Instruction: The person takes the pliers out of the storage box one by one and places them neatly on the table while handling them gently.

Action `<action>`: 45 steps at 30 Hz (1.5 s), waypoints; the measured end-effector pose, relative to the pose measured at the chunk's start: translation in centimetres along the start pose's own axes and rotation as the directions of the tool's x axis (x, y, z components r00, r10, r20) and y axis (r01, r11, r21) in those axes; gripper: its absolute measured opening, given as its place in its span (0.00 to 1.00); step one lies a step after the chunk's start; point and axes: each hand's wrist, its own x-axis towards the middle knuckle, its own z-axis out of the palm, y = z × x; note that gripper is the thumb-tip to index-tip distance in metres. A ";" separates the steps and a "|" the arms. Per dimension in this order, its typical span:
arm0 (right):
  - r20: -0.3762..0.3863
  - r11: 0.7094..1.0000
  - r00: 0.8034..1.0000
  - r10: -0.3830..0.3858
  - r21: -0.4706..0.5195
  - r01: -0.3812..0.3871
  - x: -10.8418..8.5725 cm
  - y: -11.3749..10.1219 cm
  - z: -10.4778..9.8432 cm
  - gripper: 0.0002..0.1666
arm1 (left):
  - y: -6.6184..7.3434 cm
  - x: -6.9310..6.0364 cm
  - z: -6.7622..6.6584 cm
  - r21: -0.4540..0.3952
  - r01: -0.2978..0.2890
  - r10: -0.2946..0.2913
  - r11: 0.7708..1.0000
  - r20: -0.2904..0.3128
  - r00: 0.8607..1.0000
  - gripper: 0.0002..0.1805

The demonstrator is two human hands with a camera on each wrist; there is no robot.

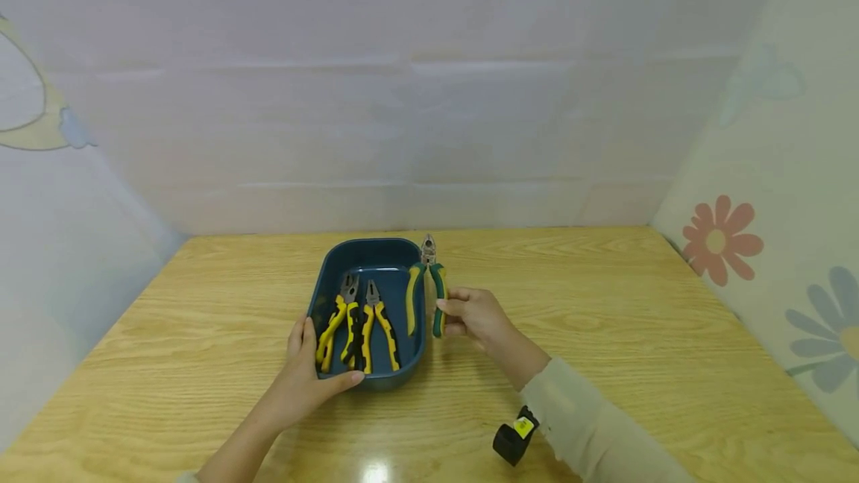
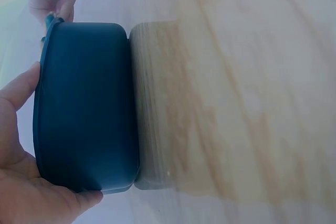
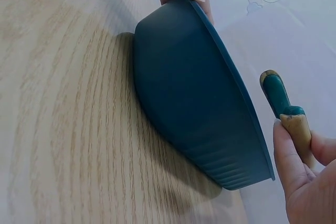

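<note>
A dark blue plastic container [image 1: 376, 384] sits on the wooden table. My left hand [image 1: 302, 379] holds its near left corner, the thumb along the near end and the fingers at the left side. Inside lie pairs of yellow-and-black pliers [image 1: 380, 326], at least two, jaws toward the far end; some overlap at the left. With my right hand [image 1: 479, 315] I pinch one handle of green-and-yellow pliers [image 1: 439, 300], raised at the container's right rim, jaws pointing away and handles spread. In the right wrist view their handle ends [image 3: 296, 129] show beside the container wall.
A black piece with a yellow label [image 1: 515, 434] shows beside my right sleeve [image 1: 590, 423]. Pale wall sheeting [image 1: 416, 133] stands behind the wooden table [image 1: 604, 304], with flower-printed sheeting [image 1: 772, 244] at the right.
</note>
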 end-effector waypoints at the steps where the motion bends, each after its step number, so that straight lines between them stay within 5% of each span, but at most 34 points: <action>1: -0.005 1.000 1.000 0.002 0.004 -0.002 0.0 0.0 0.0 0.21 | 0.0 0.0 0.0 0.000 0.001 -0.001 1.000 0.000 1.000 0.63; 45: -0.076 1.000 0.997 0.027 0.012 -0.026 0.0 0.9 -2.0 0.22 | -0.1 0.2 0.1 0.014 0.002 -0.002 1.000 -0.017 1.000 0.63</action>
